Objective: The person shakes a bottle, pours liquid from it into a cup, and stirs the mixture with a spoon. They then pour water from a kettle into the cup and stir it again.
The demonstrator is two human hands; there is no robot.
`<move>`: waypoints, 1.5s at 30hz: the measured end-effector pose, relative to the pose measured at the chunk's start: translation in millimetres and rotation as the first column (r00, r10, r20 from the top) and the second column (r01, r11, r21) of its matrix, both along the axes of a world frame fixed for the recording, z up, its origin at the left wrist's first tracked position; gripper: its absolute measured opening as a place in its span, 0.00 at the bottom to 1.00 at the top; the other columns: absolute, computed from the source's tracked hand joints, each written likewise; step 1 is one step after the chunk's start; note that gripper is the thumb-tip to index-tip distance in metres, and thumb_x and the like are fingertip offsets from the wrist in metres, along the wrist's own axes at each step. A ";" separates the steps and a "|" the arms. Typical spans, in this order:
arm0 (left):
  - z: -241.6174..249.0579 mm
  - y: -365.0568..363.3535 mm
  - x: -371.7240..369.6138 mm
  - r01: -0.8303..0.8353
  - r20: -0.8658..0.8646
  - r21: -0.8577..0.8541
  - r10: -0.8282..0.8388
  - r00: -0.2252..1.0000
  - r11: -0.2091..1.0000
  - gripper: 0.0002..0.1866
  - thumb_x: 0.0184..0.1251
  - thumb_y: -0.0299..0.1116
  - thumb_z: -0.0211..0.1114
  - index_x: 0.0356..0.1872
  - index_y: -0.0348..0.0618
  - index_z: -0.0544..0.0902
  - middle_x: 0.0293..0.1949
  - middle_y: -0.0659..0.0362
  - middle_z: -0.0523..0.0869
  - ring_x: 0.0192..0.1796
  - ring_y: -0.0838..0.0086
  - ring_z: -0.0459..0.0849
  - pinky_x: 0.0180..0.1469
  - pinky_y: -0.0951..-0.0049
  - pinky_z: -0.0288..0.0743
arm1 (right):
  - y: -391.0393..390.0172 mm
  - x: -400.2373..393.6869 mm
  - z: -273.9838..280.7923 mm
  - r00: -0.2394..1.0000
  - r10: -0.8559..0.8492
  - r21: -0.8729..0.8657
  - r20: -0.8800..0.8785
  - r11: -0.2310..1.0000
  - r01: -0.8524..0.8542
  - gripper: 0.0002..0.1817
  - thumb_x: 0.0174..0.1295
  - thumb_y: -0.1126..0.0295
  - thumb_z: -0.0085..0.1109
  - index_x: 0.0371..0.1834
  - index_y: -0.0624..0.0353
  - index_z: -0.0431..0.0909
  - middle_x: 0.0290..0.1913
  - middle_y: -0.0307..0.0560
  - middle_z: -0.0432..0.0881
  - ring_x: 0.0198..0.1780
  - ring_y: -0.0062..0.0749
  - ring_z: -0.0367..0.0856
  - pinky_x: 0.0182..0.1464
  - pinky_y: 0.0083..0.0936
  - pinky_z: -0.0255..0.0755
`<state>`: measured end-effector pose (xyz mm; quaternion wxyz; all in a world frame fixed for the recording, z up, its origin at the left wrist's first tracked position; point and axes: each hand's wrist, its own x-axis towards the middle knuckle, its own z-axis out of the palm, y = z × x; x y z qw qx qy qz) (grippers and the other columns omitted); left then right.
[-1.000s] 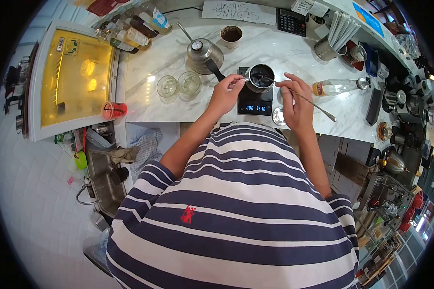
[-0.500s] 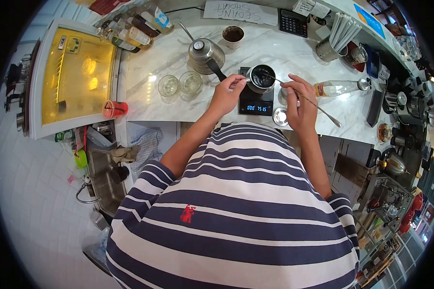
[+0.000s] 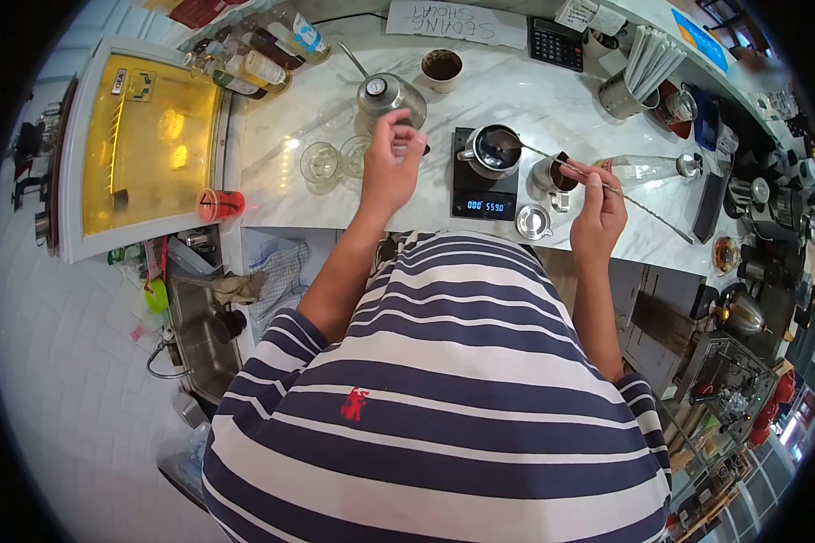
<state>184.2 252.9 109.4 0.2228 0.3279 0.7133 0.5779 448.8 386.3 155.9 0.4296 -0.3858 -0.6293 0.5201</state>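
Note:
My right hand (image 3: 596, 210) pinches a long twisted bar spoon (image 3: 643, 214). The spoon's far end dips into the dark liquid in a handled metal cup (image 3: 495, 172). That cup stands on a black digital scale (image 3: 485, 204) with blue digits. Just left of my right hand is a smaller metal jug (image 3: 541, 172), partly hidden by the fingers. My left hand (image 3: 391, 172) is raised in front of the gooseneck kettle (image 3: 389, 94), fingers loosely bent and apart. It covers most of the kettle's black handle, and I see no firm grip.
Two clear glasses (image 3: 321, 164) stand left of my left hand. Behind the scale is a cup of dark grounds (image 3: 442, 65). A round metal lid (image 3: 533, 222) lies by the scale. To the right are a clear bottle (image 3: 643, 168) and a straw holder (image 3: 623, 98).
My left hand has let go of the cup's handle and moved left and up to the kettle. My right hand has shifted right with the spoon. The scale's reading has dropped.

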 end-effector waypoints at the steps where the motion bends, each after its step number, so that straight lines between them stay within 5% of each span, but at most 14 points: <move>1: 2.4 4.4 -5.8 -0.002 -0.008 0.028 0.002 1.000 1.000 0.20 0.75 0.33 0.69 0.64 0.40 0.77 0.42 0.58 0.88 0.45 0.73 0.86 0.50 0.69 0.81 | 0.0 1.1 -0.4 1.000 -0.012 -0.023 -0.014 1.000 0.011 0.16 0.84 0.69 0.46 0.51 0.71 0.82 0.51 0.56 0.90 0.56 0.37 0.89 0.65 0.31 0.77; 8: 3.7 40.3 -26.4 0.023 -0.147 0.075 -0.012 0.989 0.997 0.22 0.70 0.32 0.72 0.63 0.42 0.79 0.46 0.56 0.87 0.44 0.72 0.86 0.50 0.70 0.82 | 5.7 1.2 -17.7 0.981 -0.084 -0.231 -0.176 0.972 0.041 0.16 0.85 0.65 0.46 0.52 0.69 0.78 0.47 0.59 0.91 0.54 0.38 0.90 0.65 0.33 0.78; 14: 24.1 91.0 -54.7 0.078 -0.575 -0.102 -0.123 0.809 0.992 0.33 0.62 0.36 0.78 0.68 0.46 0.76 0.61 0.48 0.82 0.61 0.57 0.83 0.63 0.59 0.79 | 17.7 -1.7 -9.5 0.969 -0.104 -0.313 -0.223 0.949 0.030 0.16 0.86 0.64 0.46 0.52 0.68 0.77 0.45 0.58 0.91 0.54 0.39 0.90 0.65 0.34 0.78; 20: -3.2 144.9 -76.4 0.055 -0.574 -0.451 -0.336 0.747 0.891 0.51 0.54 0.41 0.84 0.80 0.49 0.65 0.73 0.43 0.70 0.75 0.45 0.70 0.74 0.52 0.71 | 27.6 -10.6 -2.0 0.957 -0.148 -0.357 -0.248 0.933 0.052 0.17 0.86 0.63 0.46 0.52 0.68 0.77 0.44 0.59 0.91 0.53 0.42 0.90 0.65 0.35 0.78; 26: -22.2 163.9 -79.3 0.036 -0.448 -0.692 -0.467 0.763 0.721 0.61 0.46 0.39 0.88 0.83 0.47 0.60 0.74 0.43 0.69 0.75 0.43 0.70 0.76 0.53 0.70 | 41.6 -8.3 -6.3 0.961 -0.111 -0.371 -0.254 0.929 0.010 0.16 0.86 0.63 0.46 0.52 0.67 0.76 0.47 0.62 0.91 0.55 0.47 0.91 0.64 0.36 0.80; 35: -69.3 167.3 -82.3 0.027 -0.495 -0.513 -0.321 0.807 0.858 0.51 0.47 0.37 0.83 0.77 0.45 0.70 0.68 0.44 0.78 0.69 0.44 0.76 0.73 0.53 0.72 | 54.9 -18.2 -4.8 0.955 -0.143 -0.413 -0.259 0.910 0.024 0.16 0.86 0.64 0.46 0.52 0.68 0.76 0.44 0.61 0.91 0.53 0.44 0.91 0.65 0.36 0.79; 45: 4.8 121.8 -47.2 0.099 -0.463 -0.061 -0.116 0.879 0.993 0.51 0.48 0.37 0.86 0.76 0.45 0.69 0.64 0.44 0.80 0.66 0.54 0.81 0.69 0.57 0.76 | 54.9 -11.6 10.3 0.939 -0.088 -0.319 -0.334 0.948 -0.024 0.16 0.87 0.63 0.43 0.53 0.66 0.75 0.47 0.64 0.91 0.56 0.50 0.90 0.66 0.38 0.79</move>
